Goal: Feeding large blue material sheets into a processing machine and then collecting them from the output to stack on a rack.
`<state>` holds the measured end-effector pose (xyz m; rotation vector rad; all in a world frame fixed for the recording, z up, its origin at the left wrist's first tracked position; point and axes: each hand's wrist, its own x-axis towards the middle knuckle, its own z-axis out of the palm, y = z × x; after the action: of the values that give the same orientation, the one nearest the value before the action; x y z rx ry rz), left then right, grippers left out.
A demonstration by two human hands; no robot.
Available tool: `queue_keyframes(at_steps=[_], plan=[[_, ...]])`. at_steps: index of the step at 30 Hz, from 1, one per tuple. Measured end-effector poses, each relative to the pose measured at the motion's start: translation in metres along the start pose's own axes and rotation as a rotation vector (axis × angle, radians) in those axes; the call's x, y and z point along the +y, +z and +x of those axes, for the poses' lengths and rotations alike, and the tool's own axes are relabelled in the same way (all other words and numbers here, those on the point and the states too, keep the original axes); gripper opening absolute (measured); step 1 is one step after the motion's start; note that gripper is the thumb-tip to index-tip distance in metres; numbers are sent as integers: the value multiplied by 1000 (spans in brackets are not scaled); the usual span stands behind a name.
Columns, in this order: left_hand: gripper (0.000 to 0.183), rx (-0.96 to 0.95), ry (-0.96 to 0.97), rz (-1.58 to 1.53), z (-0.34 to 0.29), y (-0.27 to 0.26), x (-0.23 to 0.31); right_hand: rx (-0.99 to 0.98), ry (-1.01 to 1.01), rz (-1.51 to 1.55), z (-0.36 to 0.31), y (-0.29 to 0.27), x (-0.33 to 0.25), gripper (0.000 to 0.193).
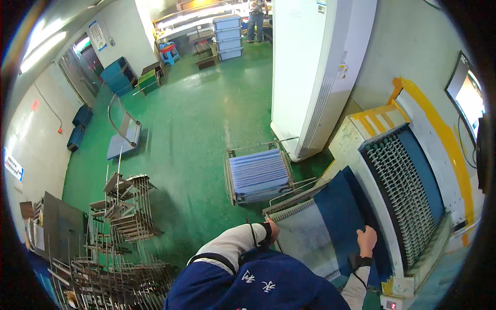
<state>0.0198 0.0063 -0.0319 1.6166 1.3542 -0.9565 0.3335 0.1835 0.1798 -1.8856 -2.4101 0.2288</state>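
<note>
Dark blue panels (333, 214) stand in a slotted rack (295, 207) in front of me, beside a paler greyish panel (305, 238). My right hand (367, 240) is closed at the edge of a dark blue panel, its fingers curled in a pinch. At the rack's left side, my left hand (273, 230) rests against the edge; its fingers are mostly hidden. Just right of the panels is a machine with rows of rollers (400, 191), and another blue panel (423, 168) lies along its far side.
A wire rack of light blue panels (259, 173) stands on the green floor ahead. Many metal racks (129, 222) crowd the lower left. Farther off are a flat trolley (124, 142), stacked bins (227, 37) and a person (256, 20). A tall white cabinet (297, 67) rises ahead right.
</note>
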Motion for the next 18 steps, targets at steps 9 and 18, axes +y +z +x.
queue_keyframes(at_steps=[9,18], plan=[[58,54,-161,134,50,20,13,-27,57,-6,11,-13,9,42],[51,102,-7,74,3,13,4,190,-26,13,-12,-145,4,38]])
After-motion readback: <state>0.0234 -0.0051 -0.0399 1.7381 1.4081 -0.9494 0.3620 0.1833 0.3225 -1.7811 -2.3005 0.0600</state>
